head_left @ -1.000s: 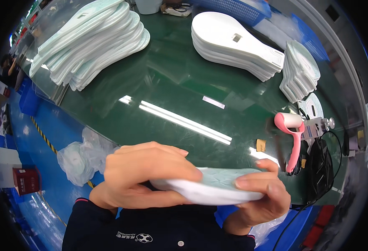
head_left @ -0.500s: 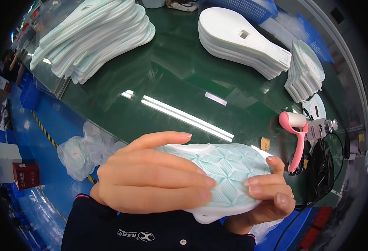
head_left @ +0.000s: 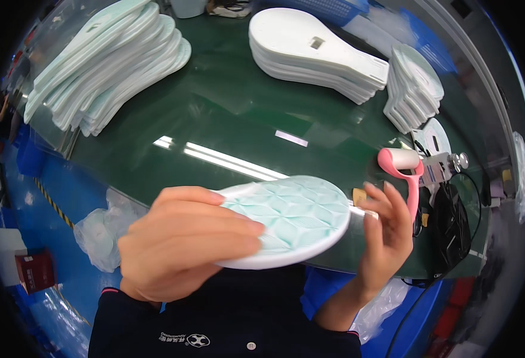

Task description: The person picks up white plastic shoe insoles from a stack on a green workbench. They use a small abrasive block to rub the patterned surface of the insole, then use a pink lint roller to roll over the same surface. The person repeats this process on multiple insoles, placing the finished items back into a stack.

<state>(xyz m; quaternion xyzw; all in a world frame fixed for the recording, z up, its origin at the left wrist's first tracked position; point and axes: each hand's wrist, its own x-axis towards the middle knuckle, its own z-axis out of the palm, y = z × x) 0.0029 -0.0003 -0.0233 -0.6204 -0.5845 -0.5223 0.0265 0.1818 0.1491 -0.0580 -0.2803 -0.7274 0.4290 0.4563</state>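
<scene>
My left hand grips a white moulded panel by its left part, fingers over the top face. The panel has a rounded end and a raised pale green petal pattern. It is tilted above the near edge of the green table. My right hand is just off the panel's right end, fingers apart and holding nothing. Beyond the right hand lies a pink-handled roller with a white drum. The part of the panel under my left hand is hidden.
At the far left stands a stack of white-and-green panels. A stack of white paddle-shaped panels is at the back, with a smaller stack to its right. A black bag and cable lie at the right. Blue baskets stand behind.
My right hand has let go of the panel and moved away to the right, its fingers spreading. The panel has turned in my left hand, its rounded end now towards the right.
</scene>
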